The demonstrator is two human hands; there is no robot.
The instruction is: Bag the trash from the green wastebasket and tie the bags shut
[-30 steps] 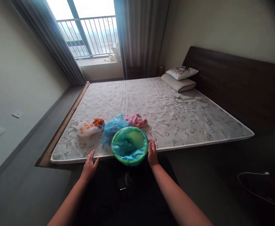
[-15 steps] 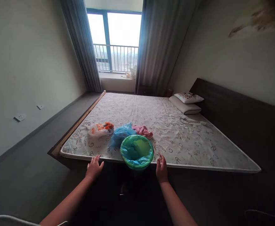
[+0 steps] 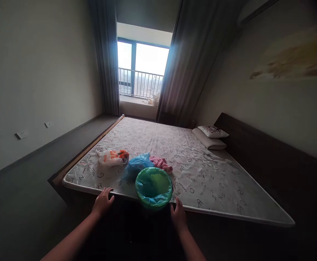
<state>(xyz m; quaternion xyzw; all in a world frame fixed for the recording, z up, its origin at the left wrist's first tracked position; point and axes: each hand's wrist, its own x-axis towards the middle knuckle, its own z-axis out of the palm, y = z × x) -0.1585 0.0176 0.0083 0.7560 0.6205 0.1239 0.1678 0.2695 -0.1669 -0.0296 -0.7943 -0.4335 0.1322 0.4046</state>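
A green trash bin (image 3: 154, 208) stands at the near edge of the mattress, lined with a thin blue-green bag folded over its rim. Just right of the bin is my right hand (image 3: 178, 214), fingers apart and holding nothing. To the left, by the mattress edge, my left hand (image 3: 103, 201) is open and clear of the bin. A blue plastic bag (image 3: 139, 164) lies crumpled right behind the bin. Beside that bag is a pink cloth (image 3: 161, 164). Farther left sits a clear plastic bag (image 3: 113, 158) with orange print and something orange in it.
The letter-patterned mattress (image 3: 201, 195) lies on a dark bed frame. A printed cushion (image 3: 213, 131) rests on a pillow (image 3: 208, 140) by the headboard (image 3: 256, 152). Behind are a window (image 3: 151, 59) and grey curtains (image 3: 171, 79). A wall socket (image 3: 21, 135) is at left.
My view has tilted up and turned slightly, so the bed sits lower in the picture. My right hand is nearer the bin; the left stays open and apart from it.
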